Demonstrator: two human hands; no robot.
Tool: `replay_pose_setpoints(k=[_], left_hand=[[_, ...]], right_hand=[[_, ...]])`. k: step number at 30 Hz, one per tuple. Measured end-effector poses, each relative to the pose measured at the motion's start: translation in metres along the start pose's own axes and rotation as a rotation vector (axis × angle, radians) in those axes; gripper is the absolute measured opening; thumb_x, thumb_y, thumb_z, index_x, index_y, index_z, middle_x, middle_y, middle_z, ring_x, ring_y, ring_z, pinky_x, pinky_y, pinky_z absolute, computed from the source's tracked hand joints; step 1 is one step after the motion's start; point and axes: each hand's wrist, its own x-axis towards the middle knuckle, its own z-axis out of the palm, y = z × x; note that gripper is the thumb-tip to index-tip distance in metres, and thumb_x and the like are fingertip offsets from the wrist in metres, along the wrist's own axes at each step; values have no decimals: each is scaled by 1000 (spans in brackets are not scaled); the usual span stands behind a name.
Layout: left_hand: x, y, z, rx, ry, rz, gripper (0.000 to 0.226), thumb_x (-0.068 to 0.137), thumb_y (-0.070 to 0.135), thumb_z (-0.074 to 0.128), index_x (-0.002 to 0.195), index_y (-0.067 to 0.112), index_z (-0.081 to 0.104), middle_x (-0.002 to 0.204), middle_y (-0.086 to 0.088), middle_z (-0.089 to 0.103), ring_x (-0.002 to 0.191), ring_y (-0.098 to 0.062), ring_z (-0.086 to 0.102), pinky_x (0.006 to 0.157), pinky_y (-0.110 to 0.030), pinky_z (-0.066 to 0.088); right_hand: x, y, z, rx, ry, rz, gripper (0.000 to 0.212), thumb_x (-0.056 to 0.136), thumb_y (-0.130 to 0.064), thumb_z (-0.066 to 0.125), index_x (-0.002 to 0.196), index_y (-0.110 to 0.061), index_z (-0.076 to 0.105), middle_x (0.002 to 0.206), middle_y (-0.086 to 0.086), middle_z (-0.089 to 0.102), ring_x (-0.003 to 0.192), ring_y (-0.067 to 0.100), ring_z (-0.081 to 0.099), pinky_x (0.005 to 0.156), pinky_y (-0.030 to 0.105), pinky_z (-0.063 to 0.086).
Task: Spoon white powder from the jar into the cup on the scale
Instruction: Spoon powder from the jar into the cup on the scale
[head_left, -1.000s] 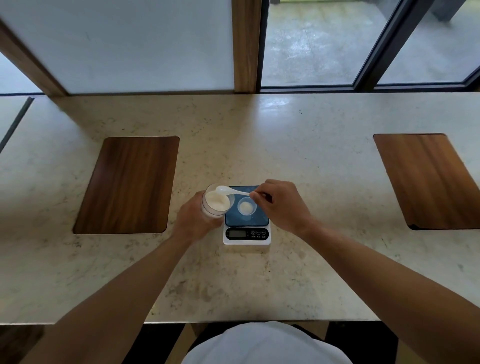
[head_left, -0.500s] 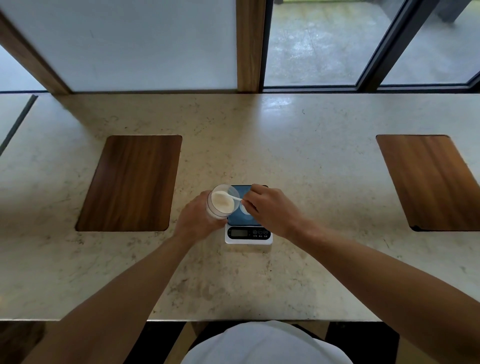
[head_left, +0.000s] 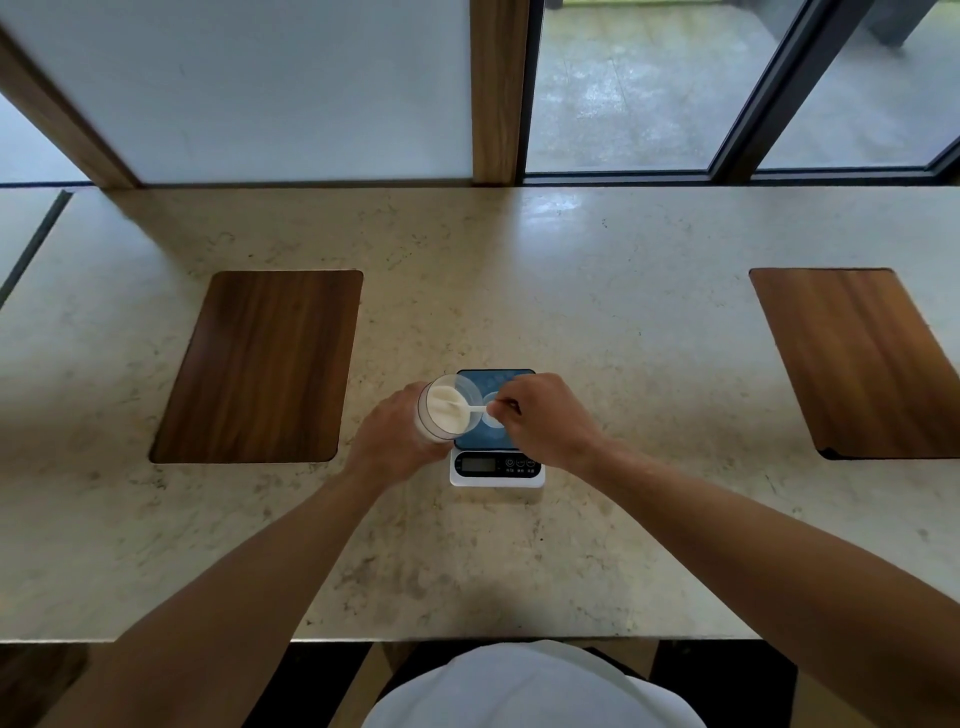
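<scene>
A clear jar (head_left: 444, 406) with white powder inside is tilted toward the scale, gripped by my left hand (head_left: 393, 439) from its near left side. My right hand (head_left: 545, 420) pinches the handle of a white spoon (head_left: 470, 407), whose bowl is down in the jar's powder. A small white cup (head_left: 492, 414) stands on the blue plate of the white digital scale (head_left: 496, 465), mostly hidden behind my right hand's fingers.
The scale sits mid-counter on a beige stone worktop (head_left: 597, 291). A dark wooden board (head_left: 260, 364) is inset at the left and another wooden board (head_left: 857, 358) at the right. Windows and wooden posts run along the far edge.
My right hand has carried the spoon leftward from above the jar's rim down into the powder, now covering most of the cup. The jar has tipped a little more toward the scale.
</scene>
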Motion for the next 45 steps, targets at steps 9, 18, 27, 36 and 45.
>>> replay_pose_setpoints(k=[9, 18, 27, 36, 45], left_hand=[[-2, -4, -1, 36, -2, 49, 79, 62, 40, 90, 129, 22, 52, 117, -2, 66, 98, -16, 62, 84, -28, 48], [-3, -6, -2, 31, -24, 39, 76, 64, 38, 89, 128, 18, 53, 117, -4, 66, 100, -19, 63, 88, -33, 51], [0, -4, -3, 14, -13, 23, 75, 66, 38, 88, 129, 18, 53, 119, -5, 66, 102, -21, 63, 91, -37, 52], [4, -5, -2, -12, -3, -21, 71, 69, 36, 87, 129, 18, 52, 121, -6, 65, 104, -23, 62, 93, -37, 48], [9, -6, 3, -25, 23, -24, 63, 71, 34, 86, 123, 21, 54, 118, -6, 67, 99, -22, 63, 87, -31, 45]], right_hand=[[1, 2, 7, 189, -28, 147, 30, 92, -13, 60, 70, 4, 70, 59, 15, 65, 40, 6, 36, 38, 15, 32], [-1, 2, 7, 311, -44, 236, 27, 89, -14, 63, 68, -3, 76, 38, -15, 52, 33, 4, 38, 35, 14, 30], [4, 4, 7, 353, -64, 280, 23, 88, -20, 66, 68, -20, 78, 42, -25, 57, 34, 1, 42, 35, 11, 32], [7, 8, 3, 403, -20, 363, 19, 91, -24, 68, 86, -12, 82, 61, -6, 64, 47, 7, 43, 45, 17, 34], [6, 6, -16, 464, 18, 380, 21, 90, -24, 69, 84, -8, 81, 53, -6, 59, 46, 9, 40, 44, 19, 33]])
